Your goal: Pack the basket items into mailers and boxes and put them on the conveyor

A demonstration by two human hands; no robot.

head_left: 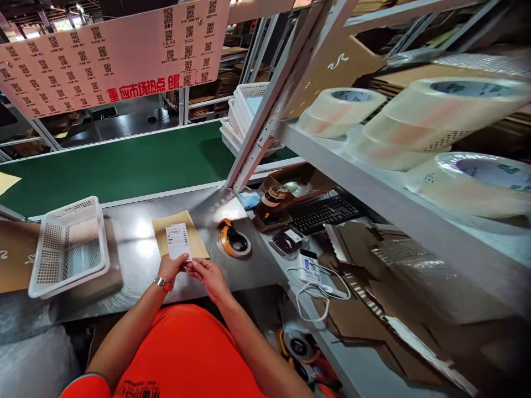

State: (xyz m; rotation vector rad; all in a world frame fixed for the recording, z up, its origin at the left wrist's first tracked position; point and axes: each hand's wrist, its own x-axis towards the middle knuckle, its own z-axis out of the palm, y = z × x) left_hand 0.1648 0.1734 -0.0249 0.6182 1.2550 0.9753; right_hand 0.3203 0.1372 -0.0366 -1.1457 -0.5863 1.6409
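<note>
A white shipping label (pixel 178 239) with a barcode and printed text is pinched at its lower edge by both my hands. My left hand (pixel 172 269), with a metal watch and a red band at the wrist, has its thumb on the label's bottom. From the other side my right hand (pixel 211 277) closes its fingertips at the lower right corner. Under the label is a yellow-brown envelope (pixel 197 235) on the metal table; whether the label touches it I cannot tell. An orange tape dispenser (pixel 233 239) sits just right of the envelope.
Left on the metal table (pixel 136 287) stands a white perforated basket (pixel 103 260). Behind runs a green conveyor belt (pixel 124 171) with stacked white baskets (pixel 249 108). To the right, a shelf holds clear tape rolls (pixel 340 110), above a keyboard (pixel 323 213), a white cable (pixel 307 301) and cardboard (pixel 373 331).
</note>
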